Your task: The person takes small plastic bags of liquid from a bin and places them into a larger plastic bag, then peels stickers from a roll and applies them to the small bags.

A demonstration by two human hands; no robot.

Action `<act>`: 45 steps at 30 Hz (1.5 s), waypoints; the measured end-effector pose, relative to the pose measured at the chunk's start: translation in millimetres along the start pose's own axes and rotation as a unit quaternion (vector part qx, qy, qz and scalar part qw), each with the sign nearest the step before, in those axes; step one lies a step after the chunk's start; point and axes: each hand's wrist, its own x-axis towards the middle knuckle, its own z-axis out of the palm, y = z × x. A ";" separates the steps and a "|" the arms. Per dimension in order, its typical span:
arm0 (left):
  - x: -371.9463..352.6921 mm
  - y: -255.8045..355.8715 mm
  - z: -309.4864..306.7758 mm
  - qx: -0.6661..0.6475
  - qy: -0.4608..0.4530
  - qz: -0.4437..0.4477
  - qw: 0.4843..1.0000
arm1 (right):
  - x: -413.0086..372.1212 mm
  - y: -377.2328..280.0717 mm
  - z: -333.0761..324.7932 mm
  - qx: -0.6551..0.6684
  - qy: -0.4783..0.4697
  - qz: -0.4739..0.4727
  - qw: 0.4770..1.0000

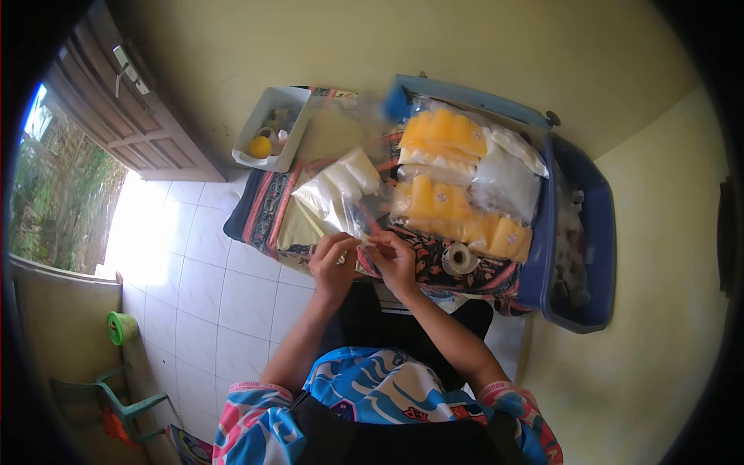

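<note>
A clear plastic bag [335, 203] with several pale, cream-coloured rounded packs inside lies on the patterned cloth in front of me. My left hand [334, 267] is closed, its fingertips pinching the near end of this bag. Close beside it my right hand [394, 262] also pinches the bag's gathered end, thumb and fingers together. The exact fold between the fingertips is too small to make out. To the right of my right hand lies a roll of tape [459, 260]. Beyond it are stacked clear bags of yellow-orange packs [438, 203].
A white bin [298, 143] holding small items, one with a yellow round top, stands at the back left. At the right is a dark blue tub [601, 256] with plastic packaging inside. An open door [143, 108], a green chair [124, 407] and a green bucket [122, 328] are on the left.
</note>
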 end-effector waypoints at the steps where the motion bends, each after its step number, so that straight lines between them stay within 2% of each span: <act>1: 0.7 2.0 0.7 -0.005 0.003 -0.001 1.000 | 4.2 3.3 2.4 0.008 -0.011 0.003 1.000; 5: -1.6 -2.9 0.9 -0.019 0.007 -0.008 1.000 | 13.1 9.3 6.6 0.092 -0.046 0.068 0.992; 8: 0.5 -2.4 -3.8 -0.011 -0.014 -0.005 1.000 | 13.7 10.0 8.7 0.067 -0.025 0.041 0.997; 10: -1.3 -2.7 -5.0 -0.003 -0.020 0.007 1.000 | 9.8 1.5 8.9 0.030 -0.008 -0.022 0.999; 13: -5.7 -5.8 -2.5 -0.008 -0.018 0.011 1.000 | 7.0 2.8 3.9 0.022 0.000 -0.008 1.000; 16: -8.3 -6.6 -0.8 -0.024 -0.028 0.004 0.999 | 9.4 10.7 2.9 -0.030 -0.026 0.085 0.996; 19: -6.4 -8.2 -0.8 -0.023 -0.026 0.011 0.999 | 19.2 -1.4 15.1 -0.039 -0.023 0.061 0.997; 22: -4.5 -8.3 -3.9 -0.020 -0.024 0.017 0.999 | 29.2 -3.2 23.5 -0.160 -0.006 -0.036 0.987; 25: -5.8 -6.4 -4.6 -0.027 -0.026 0.012 0.999 | 35.8 -24.2 21.4 -0.245 -0.081 0.068 0.964; 28: -8.9 -8.0 -2.8 -0.027 -0.023 0.010 0.999 | 47.4 -13.9 23.3 -0.246 -0.108 -0.151 0.951; 37: -13.8 -10.2 -1.4 -0.033 -0.008 0.003 0.999 | 46.9 -12.9 34.4 -0.262 -0.085 -0.165 0.947; 43: -14.3 -8.2 -2.1 -0.028 -0.010 -0.003 1.000 | 54.5 -6.8 26.3 -0.291 -0.130 -0.146 0.936; 45: -14.8 -9.1 -1.7 -0.028 -0.011 -0.002 1.000 | 55.6 -8.6 28.7 -0.280 -0.126 -0.168 0.937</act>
